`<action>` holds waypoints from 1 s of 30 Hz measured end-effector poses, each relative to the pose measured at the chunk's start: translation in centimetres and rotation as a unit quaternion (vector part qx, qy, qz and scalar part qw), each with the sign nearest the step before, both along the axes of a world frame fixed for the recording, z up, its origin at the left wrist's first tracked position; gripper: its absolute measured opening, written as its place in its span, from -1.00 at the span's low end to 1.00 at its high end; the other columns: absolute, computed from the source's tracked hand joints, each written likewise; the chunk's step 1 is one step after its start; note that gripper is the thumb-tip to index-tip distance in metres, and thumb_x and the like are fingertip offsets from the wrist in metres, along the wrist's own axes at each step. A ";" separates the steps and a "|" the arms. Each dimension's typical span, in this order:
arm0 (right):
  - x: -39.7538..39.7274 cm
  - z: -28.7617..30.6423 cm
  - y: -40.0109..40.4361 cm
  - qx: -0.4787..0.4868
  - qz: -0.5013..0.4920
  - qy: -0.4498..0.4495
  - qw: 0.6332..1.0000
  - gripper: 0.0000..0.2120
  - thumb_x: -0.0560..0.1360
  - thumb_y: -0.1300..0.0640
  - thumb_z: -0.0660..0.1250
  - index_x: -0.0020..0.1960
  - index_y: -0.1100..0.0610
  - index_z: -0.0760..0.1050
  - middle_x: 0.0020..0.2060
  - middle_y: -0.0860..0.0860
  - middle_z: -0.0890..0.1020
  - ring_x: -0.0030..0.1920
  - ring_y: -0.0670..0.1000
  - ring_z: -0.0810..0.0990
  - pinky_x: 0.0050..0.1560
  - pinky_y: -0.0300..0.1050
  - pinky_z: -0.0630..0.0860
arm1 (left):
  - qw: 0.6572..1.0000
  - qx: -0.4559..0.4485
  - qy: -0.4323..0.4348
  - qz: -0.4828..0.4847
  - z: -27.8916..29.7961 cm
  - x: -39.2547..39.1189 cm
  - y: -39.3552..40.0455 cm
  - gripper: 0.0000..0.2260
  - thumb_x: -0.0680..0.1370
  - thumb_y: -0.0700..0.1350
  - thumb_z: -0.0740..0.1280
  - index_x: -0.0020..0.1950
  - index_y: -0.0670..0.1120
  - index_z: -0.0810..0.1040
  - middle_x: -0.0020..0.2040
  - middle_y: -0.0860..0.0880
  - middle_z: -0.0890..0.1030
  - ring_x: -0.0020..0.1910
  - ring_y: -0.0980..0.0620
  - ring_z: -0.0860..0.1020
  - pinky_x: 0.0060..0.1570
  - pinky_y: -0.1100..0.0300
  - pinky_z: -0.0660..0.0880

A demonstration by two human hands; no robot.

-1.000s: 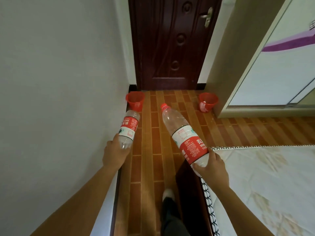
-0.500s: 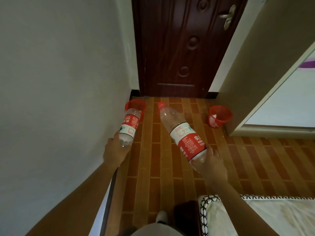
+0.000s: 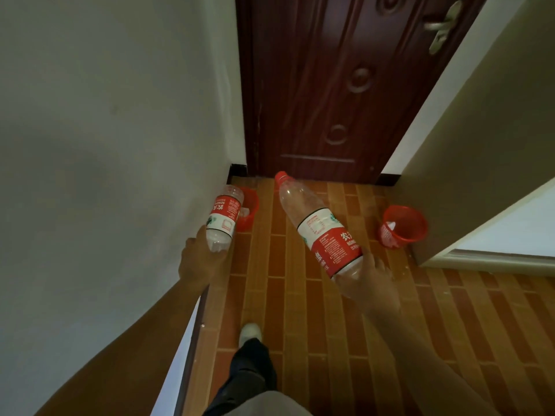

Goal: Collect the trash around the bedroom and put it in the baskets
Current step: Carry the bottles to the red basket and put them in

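My left hand (image 3: 201,259) grips the base of a small clear bottle (image 3: 224,214) with a red label, neck pointing forward over a red basket (image 3: 251,202) by the left wall. My right hand (image 3: 367,281) holds a larger clear bottle (image 3: 317,225) with a red cap and red label by its base, tilted forward and left. A second red basket (image 3: 405,226) sits on the floor to the right, with something white inside it.
A dark brown door (image 3: 345,85) stands shut ahead. The white wall (image 3: 105,145) runs along the left, and a beige wardrobe side (image 3: 486,139) juts in at the right. The floor (image 3: 330,325) is brown brick-pattern. My foot (image 3: 250,333) steps forward.
I have walked closer to the door and the baskets. The bed at the lower right has dropped out of view. Both bottles stay held in the same way.
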State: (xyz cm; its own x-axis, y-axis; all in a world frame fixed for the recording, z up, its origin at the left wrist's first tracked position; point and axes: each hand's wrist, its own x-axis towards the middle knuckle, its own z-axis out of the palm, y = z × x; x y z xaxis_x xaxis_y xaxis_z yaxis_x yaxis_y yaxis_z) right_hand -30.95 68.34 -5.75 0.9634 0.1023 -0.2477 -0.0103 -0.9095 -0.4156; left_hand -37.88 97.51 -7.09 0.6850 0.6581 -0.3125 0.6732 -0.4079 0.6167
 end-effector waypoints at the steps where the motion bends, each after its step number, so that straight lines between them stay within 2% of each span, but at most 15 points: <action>1: 1.6 0.2 1.2 0.000 0.000 0.000 1.000 -0.08 0.27 -0.25 0.42 0.43 0.03 0.03 0.35 0.07 0.35 0.35 0.16 0.35 0.28 0.15 0.37 | 1.000 -0.001 -0.001 -0.001 0.1 1.7 1.0 -0.36 0.48 0.00 0.38 0.47 -0.08 0.17 0.27 -0.25 0.41 0.26 -0.24 0.43 0.23 -0.13 0.40; 8: 11.6 0.3 7.4 0.019 -0.014 0.008 1.000 -0.12 0.28 -0.21 0.43 0.42 0.04 0.06 0.34 0.09 0.34 0.34 0.17 0.35 0.26 0.17 0.39 | 1.000 -0.010 0.007 -0.006 0.5 12.1 7.2 -0.36 0.46 0.00 0.40 0.46 -0.07 0.20 0.23 -0.25 0.45 0.20 -0.24 0.47 0.18 -0.15 0.46; 11: 14.8 0.3 9.1 0.003 -0.011 -0.005 1.000 -0.09 0.25 -0.27 0.43 0.41 0.02 0.07 0.32 0.07 0.38 0.31 0.16 0.40 0.23 0.17 0.43 | 1.000 -0.016 0.003 -0.009 0.8 15.6 8.7 -0.37 0.46 0.01 0.40 0.45 -0.07 0.22 0.22 -0.25 0.46 0.19 -0.24 0.48 0.15 -0.13 0.47; 15: 19.6 0.2 10.8 0.016 -0.001 0.002 1.000 -0.10 0.26 -0.24 0.44 0.42 0.02 0.06 0.32 0.09 0.38 0.31 0.16 0.40 0.24 0.21 0.45 | 1.000 -0.015 0.011 -0.001 0.7 19.5 10.0 -0.37 0.45 0.02 0.40 0.44 -0.06 0.23 0.22 -0.25 0.46 0.19 -0.24 0.48 0.14 -0.13 0.46; 19: 24.6 -0.6 11.7 0.016 0.032 -0.002 0.999 -0.11 0.29 -0.20 0.43 0.43 0.04 0.04 0.33 0.10 0.35 0.32 0.15 0.37 0.26 0.17 0.42 | 1.000 -0.018 0.015 0.021 -0.1 22.7 11.1 -0.41 0.42 0.05 0.41 0.38 -0.05 0.29 0.15 -0.23 0.51 0.09 -0.23 0.53 0.09 -0.16 0.51; 24: 32.7 -1.6 12.2 0.012 0.090 0.004 0.996 -0.12 0.30 -0.22 0.42 0.43 0.05 0.05 0.33 0.10 0.34 0.33 0.13 0.36 0.30 0.13 0.36 | 0.995 -0.018 0.037 0.091 -1.4 27.3 10.6 -0.44 0.41 0.05 0.40 0.34 -0.02 0.28 0.08 -0.21 0.51 -0.03 -0.26 0.57 -0.04 -0.23 0.56; 26: 36.4 -2.0 12.3 -0.003 0.147 -0.005 0.989 -0.12 0.29 -0.23 0.41 0.43 0.05 0.07 0.33 0.09 0.35 0.32 0.11 0.36 0.29 0.09 0.37 | 0.989 -0.031 0.044 0.137 -1.4 29.5 9.5 -0.46 0.41 0.06 0.38 0.32 0.02 0.27 0.06 -0.19 0.52 -0.07 -0.26 0.58 -0.09 -0.26 0.57; 30: 43.8 -1.7 12.6 0.021 0.195 0.020 0.980 -0.15 0.28 -0.15 0.47 0.42 0.05 0.14 0.30 0.10 0.40 0.27 0.12 0.40 0.19 0.07 0.44 | 0.972 -0.046 0.051 0.224 -1.6 33.6 7.2 -0.44 0.39 0.08 0.37 0.33 0.04 0.27 0.07 -0.16 0.53 -0.07 -0.24 0.59 -0.09 -0.23 0.58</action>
